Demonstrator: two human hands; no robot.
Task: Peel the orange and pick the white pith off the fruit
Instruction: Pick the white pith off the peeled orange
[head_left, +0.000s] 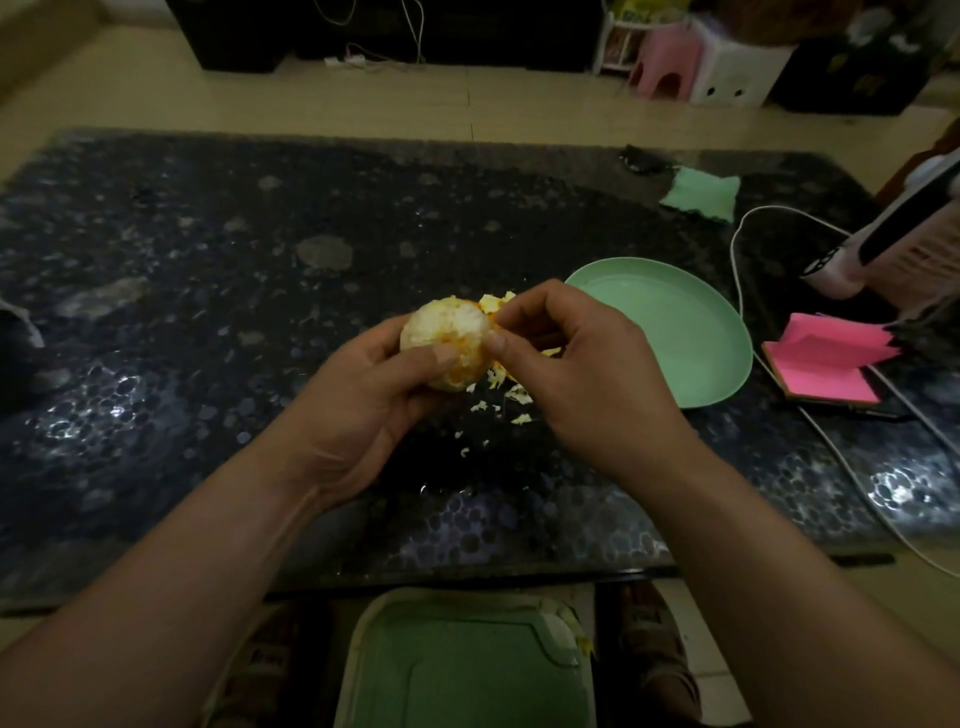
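Many peel scraps (511, 396) near orange (448, 332); green plate (675, 343), pink notepad (826, 364) right.

Free room over table (208, 312) leftward; plate (675, 332), cable (733, 254), sticky notes (826, 364) rightward.

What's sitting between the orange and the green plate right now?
Head view: the right hand fills that gap, its fingers pinching a pale scrap at the orange. Peel bits lie on the table below it, short of the green plate.
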